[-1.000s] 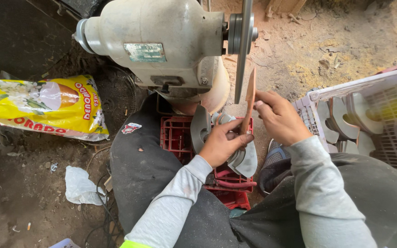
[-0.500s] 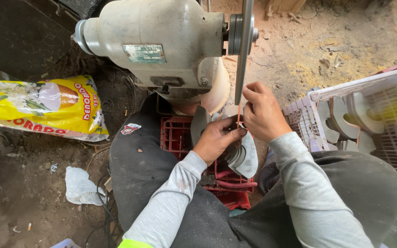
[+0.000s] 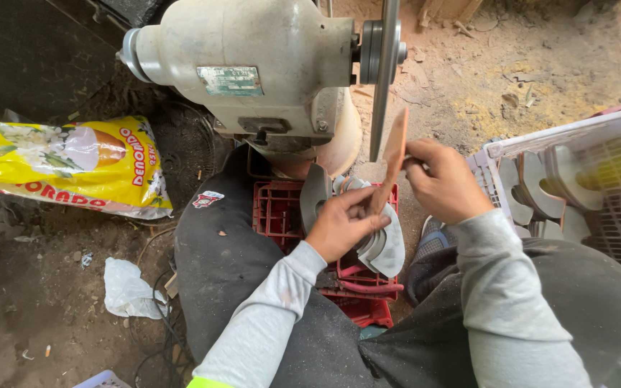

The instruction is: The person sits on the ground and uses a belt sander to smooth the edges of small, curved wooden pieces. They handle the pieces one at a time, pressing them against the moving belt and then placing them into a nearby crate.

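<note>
Both my hands grip one thin reddish-brown flat piece (image 3: pixel 394 154), left hand (image 3: pixel 343 224) low, right hand (image 3: pixel 443 183) high, just beside the grinder's disc (image 3: pixel 383 79), above the red crate (image 3: pixel 282 212).

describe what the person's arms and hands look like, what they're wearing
Both arms wear long, light grey sleeves, slightly dusty, ending at the wrists. A strip of bright yellow-green shows at the left sleeve's upper end. The left hand and right hand are bare: no gloves, rings or watch visible.
</note>
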